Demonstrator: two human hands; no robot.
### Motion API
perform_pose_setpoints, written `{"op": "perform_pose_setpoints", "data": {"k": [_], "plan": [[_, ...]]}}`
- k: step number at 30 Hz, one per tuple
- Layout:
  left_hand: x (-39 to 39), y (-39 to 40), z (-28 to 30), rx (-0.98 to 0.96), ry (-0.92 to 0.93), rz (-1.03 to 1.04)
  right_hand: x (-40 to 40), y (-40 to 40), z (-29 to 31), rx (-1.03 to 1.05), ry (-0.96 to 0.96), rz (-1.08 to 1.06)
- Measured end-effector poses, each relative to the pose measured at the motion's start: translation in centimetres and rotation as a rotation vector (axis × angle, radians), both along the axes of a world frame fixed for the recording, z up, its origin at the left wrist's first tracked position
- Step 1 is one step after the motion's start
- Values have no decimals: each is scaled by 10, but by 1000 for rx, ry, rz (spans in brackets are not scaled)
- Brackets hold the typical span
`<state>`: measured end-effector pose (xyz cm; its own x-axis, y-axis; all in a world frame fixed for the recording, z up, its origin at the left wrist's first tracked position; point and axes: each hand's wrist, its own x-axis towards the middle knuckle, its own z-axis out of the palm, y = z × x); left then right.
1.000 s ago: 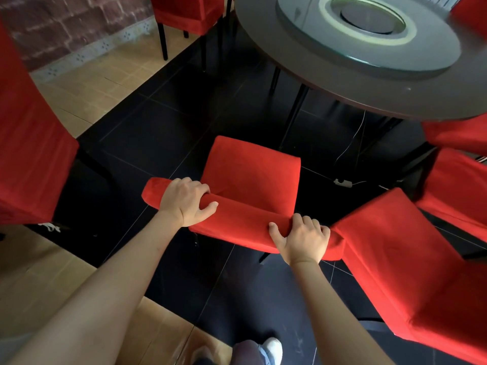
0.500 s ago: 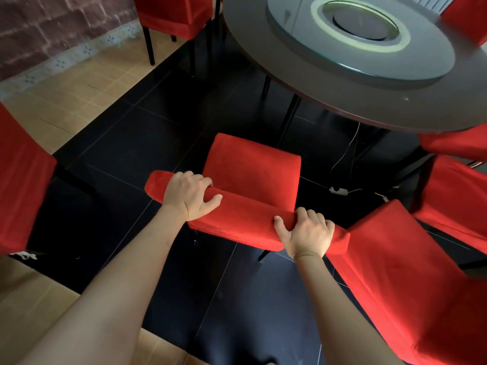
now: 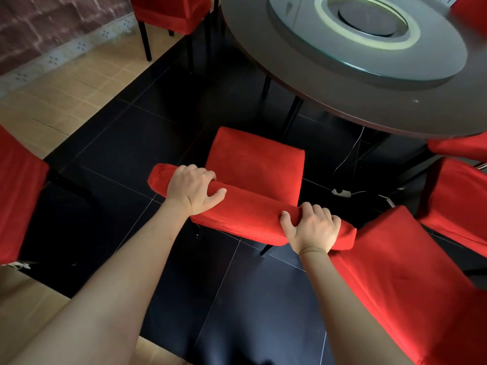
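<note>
The left hand (image 3: pixel 193 191) grips the padded backrest (image 3: pixel 250 214) of the red fabric-covered chair (image 3: pixel 253 167) near its left end. Its fingers (image 3: pixel 201 172) are curled close together over the far side of the roll, and the thumb presses the near side. The right hand (image 3: pixel 312 229) holds the same backrest near its right end, with its fingers (image 3: pixel 317 210) wrapped over the top and the thumb lying along the near face. The hands are well apart, with bare red fabric between them.

The chair stands on the black tiled floor (image 3: pixel 126 143) with its seat turned toward the round dark table (image 3: pixel 342 106), which carries a grey glass turntable (image 3: pixel 303 48). A second red chair (image 3: pixel 408 272) stands just beside the right hand; whether it touches the backrest's end cannot be told. A third red chair (image 3: pixel 458 196) crowds in at the right, near the table's edge. A fourth red chair (image 3: pixel 15 193) stands at the left. A white cable with a switch (image 3: pixel 341 193) lies on the floor to the right of the seat.
</note>
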<state>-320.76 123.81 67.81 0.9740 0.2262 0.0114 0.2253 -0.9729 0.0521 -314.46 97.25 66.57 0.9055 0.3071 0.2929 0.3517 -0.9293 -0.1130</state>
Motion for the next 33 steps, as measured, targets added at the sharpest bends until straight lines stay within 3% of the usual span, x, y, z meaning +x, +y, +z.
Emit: {"op": "perform_pose_setpoints", "data": {"k": [15, 22, 27, 33], "plan": [[11, 3, 3, -39, -4, 44, 15, 5, 1, -7, 16, 22], [12, 3, 7, -63, 54, 82, 17, 4, 7, -62, 140, 66], [7, 1, 9, -205, -46, 185, 27, 5, 9, -172, 328, 32], [-13, 56, 43, -256, -186, 376, 32, 84, 34, -137, 335, 305]]}}
